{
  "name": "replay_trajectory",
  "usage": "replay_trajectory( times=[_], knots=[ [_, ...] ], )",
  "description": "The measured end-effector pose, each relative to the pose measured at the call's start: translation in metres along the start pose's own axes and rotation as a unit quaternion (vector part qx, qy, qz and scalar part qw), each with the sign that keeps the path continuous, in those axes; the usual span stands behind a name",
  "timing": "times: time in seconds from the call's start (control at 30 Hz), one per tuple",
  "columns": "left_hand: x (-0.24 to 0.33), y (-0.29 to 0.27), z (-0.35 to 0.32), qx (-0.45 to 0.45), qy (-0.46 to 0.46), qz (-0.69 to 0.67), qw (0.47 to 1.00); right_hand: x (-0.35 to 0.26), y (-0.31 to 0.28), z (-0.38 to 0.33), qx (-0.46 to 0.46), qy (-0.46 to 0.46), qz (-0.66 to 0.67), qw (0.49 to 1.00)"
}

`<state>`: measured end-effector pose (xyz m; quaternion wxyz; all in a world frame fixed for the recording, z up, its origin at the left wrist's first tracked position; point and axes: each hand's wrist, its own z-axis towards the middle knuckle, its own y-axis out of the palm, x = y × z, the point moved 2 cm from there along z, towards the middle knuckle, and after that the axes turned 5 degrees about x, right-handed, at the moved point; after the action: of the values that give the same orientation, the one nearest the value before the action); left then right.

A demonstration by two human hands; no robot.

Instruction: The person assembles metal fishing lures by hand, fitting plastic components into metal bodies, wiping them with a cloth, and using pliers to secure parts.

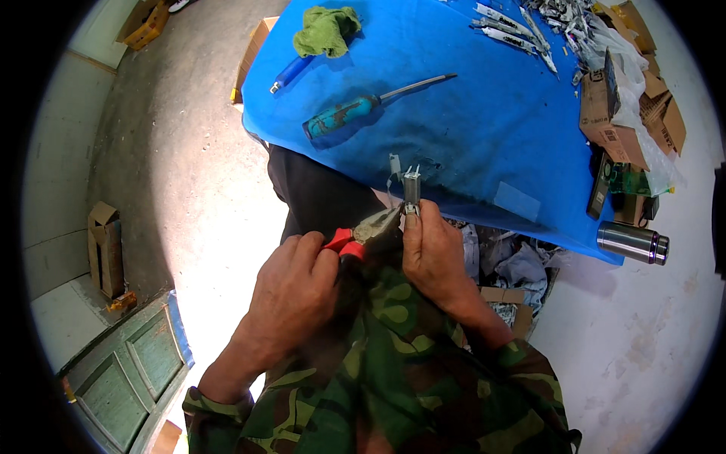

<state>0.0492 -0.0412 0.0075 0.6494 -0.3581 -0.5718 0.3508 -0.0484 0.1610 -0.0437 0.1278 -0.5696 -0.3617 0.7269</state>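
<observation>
My left hand [297, 280] is closed round the red handles of a pair of pliers [376, 225]. The pliers' metal jaws point up and right, close beside a small metal piece [411, 189]. My right hand [433, 250] pinches that piece at its lower end between thumb and fingers. Thin white prongs stick out of its top, and a clear or whitish strip [394, 168] is just left of it. Whether the jaws grip the piece or only lie beside it, I cannot tell. Past my hands, a teal-handled screwdriver [344, 115] lies on the blue-covered table [484, 121].
A green cloth [325, 32] and a blue tube-like object [291, 74] lie at the far left of the table. Several silvery strips [510, 30] are piled far right. A cardboard box [609, 117] and a steel flask [632, 243] stand along the right edge.
</observation>
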Motion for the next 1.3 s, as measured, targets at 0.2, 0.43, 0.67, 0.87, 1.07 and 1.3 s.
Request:
replay_trajectory(
  times=[0.2,0.43,0.67,0.87,1.07,1.3],
  knots=[
    [0.0,-0.007,0.003,-0.038,0.006,0.019,0.999,0.005,-0.008,0.006,-0.041,0.002,0.004,0.999],
    [-0.013,-0.011,0.007,-0.012,0.06,0.017,0.998,0.013,-0.011,0.004,-0.104,0.083,0.199,0.971],
    [-0.026,-0.02,0.011,-0.036,0.099,0.036,0.994,0.006,-0.03,0.004,-0.237,0.272,0.334,0.871],
    [-0.027,-0.023,0.013,-0.034,0.1,0.025,0.994,0.006,-0.034,0.003,-0.26,0.316,0.369,0.835],
    [-0.015,-0.022,0.012,-0.043,0.056,0.008,0.997,0.015,-0.016,-0.001,-0.191,0.218,0.358,0.888],
    [-0.007,-0.014,0.008,-0.054,-0.016,-0.104,0.993,0.016,-0.011,-0.001,-0.105,0.127,0.279,0.946]
  ],
)
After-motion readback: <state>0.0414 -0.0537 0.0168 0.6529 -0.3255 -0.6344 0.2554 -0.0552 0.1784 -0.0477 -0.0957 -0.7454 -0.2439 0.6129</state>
